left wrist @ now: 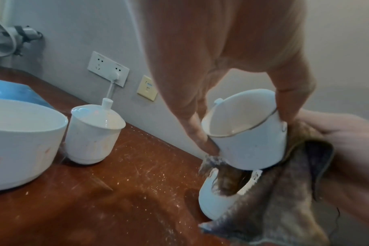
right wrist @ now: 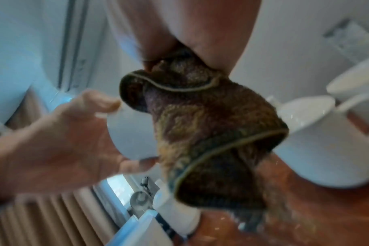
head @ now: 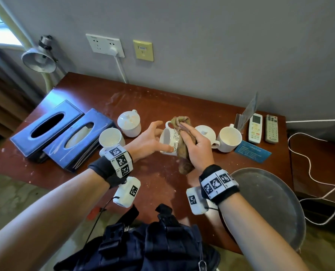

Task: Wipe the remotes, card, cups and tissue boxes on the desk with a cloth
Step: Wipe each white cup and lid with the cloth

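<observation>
The left hand (head: 150,140) holds a white patterned cup (head: 169,140) tipped on its side above the desk (head: 156,184), thumb on the near part of the rim and fingers spread round the far side, the cup's mouth turned toward the left wrist. The right hand (head: 197,148) presses a brown cloth (head: 184,147) flat against the cup's outer wall with straight fingers laid over it; the cloth bunches above the cup and its loose end hangs below the right palm to the desk. Just beyond the right hand's fingers sits a white lid (head: 204,132), and to its right an open mug (head: 230,138), then a blue card (head: 252,152) lying flat, and two remotes (head: 255,128) side by side near the wall. Left of the left hand stand a lidded cup (head: 129,124) and an open cup (head: 110,138), the latter just above the left wrist, and farther left two blue tissue boxes (head: 51,127) lie side by side. A round grey tray (head: 268,208) rests beside the right forearm.
</observation>
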